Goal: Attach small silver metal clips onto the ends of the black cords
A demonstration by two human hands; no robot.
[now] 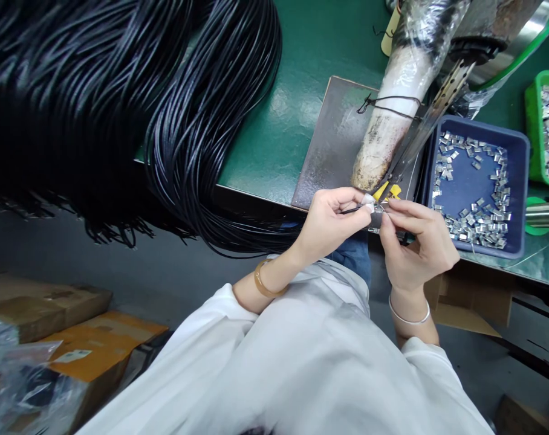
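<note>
Small Work at the Green Table (302, 54)

I see the left hand (333, 217) pinched tight on a thin black cable (350, 210), by the table's front edge. The right hand (417, 241) is just beside it, thumb and fingertips close together; I can't tell if they grip anything, since the bits there are too tiny. Just past the hands are yellow pieces (395, 191), beside the low end of a white wrapped tube (381, 142). To the right, a blue tray (467, 188) holds shiny metal clips (485, 235). Farther right is a green bin (534, 145).
</note>
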